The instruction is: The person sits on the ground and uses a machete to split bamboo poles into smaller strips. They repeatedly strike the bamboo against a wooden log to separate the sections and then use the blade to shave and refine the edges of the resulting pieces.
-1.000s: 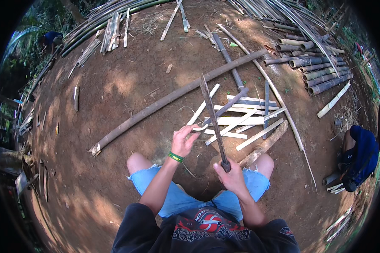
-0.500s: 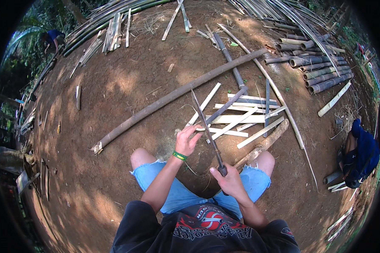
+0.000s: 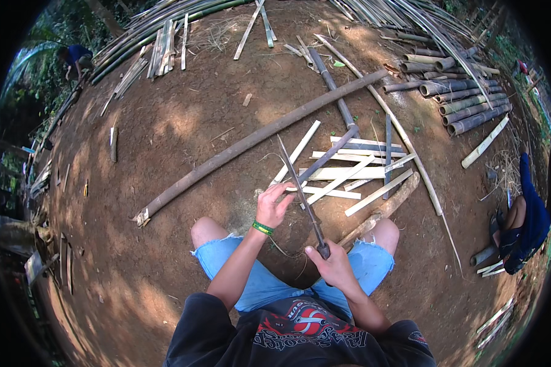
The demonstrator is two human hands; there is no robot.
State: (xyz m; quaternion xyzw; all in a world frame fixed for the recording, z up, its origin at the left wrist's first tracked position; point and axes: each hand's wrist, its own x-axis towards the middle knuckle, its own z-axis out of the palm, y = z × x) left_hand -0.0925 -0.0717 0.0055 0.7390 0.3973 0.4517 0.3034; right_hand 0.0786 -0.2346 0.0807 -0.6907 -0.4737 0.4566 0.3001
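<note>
My right hand (image 3: pixel 332 264) is closed around the dark handle of a machete (image 3: pixel 307 211), whose long narrow blade slants up and away to the left. Close to the blade's left side is my left hand (image 3: pixel 272 205), a green and yellow band on its wrist. Its fingers are bent, with a gap between thumb and forefinger; whether the tips touch the blade I cannot make out. Just beyond the fingertips lies a pale split bamboo strip (image 3: pixel 333 192), partly behind the blade. More pale strips (image 3: pixel 349 173) lie crossed in a loose heap beyond my hands.
A long brown pole (image 3: pixel 257 139) crosses the ground ahead. A short thick log (image 3: pixel 386 208) lies by my right knee. Cut bamboo tubes (image 3: pixel 471 105) are stacked at far right. One person (image 3: pixel 526 220) crouches at right, another (image 3: pixel 76 58) bends at far left.
My hands and the machete stay almost in place, the blade tip slightly lower. At right, the crouching person has shifted, one arm now stretched out farther.
</note>
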